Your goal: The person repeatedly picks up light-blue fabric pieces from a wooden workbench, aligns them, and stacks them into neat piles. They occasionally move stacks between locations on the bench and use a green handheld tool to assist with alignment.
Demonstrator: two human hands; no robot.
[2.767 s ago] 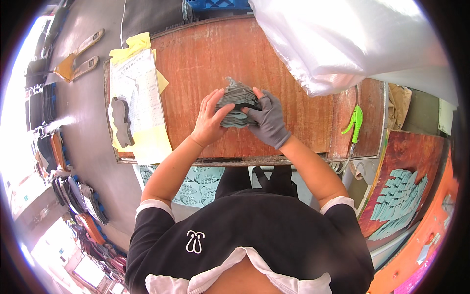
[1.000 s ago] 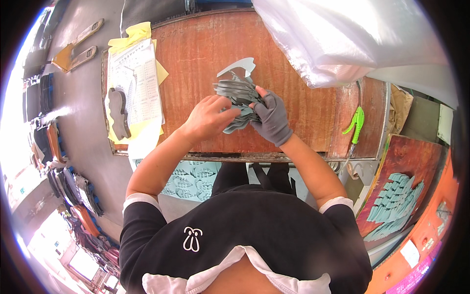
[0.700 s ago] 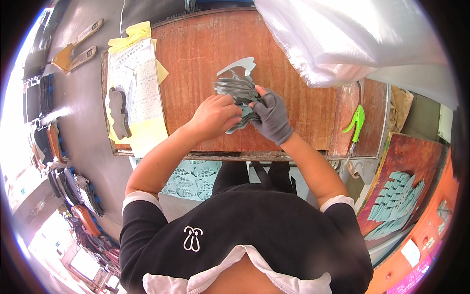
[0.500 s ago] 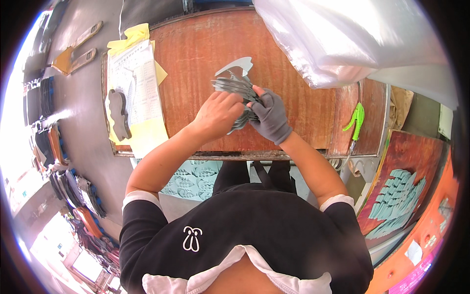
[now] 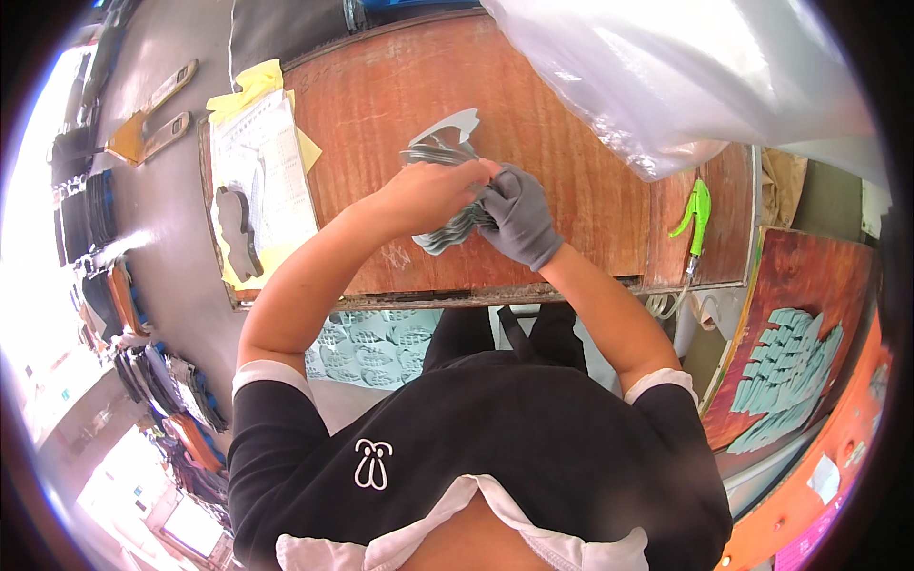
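Note:
Over the middle of the wooden table (image 5: 562, 124), a stack of thin grey-green cut pieces (image 5: 446, 234) is held between my hands. My right hand (image 5: 521, 217), in a grey fingerless-tipped glove, is closed round the stack's right side. Bare, my left hand (image 5: 433, 195) reaches across the top of the stack, its fingers bent together against the pieces near the gloved thumb. One curved, pale grey piece (image 5: 455, 126) sticks out beyond the far end of the stack. The left fingertips are partly hidden, as is the middle of the stack.
Left on the table lie a printed sheet (image 5: 267, 181), yellow paper and a dark wavy-edged template (image 5: 236, 233). At right are a bright green air gun (image 5: 699, 214) and a large clear plastic bag (image 5: 657, 86). Pale green pieces (image 5: 785, 366) lie on a board at lower right.
My left hand has slid right across the stack toward the gloved fingers, its wrist turning. The stack has tilted and shifted slightly left. The view has moved a little.

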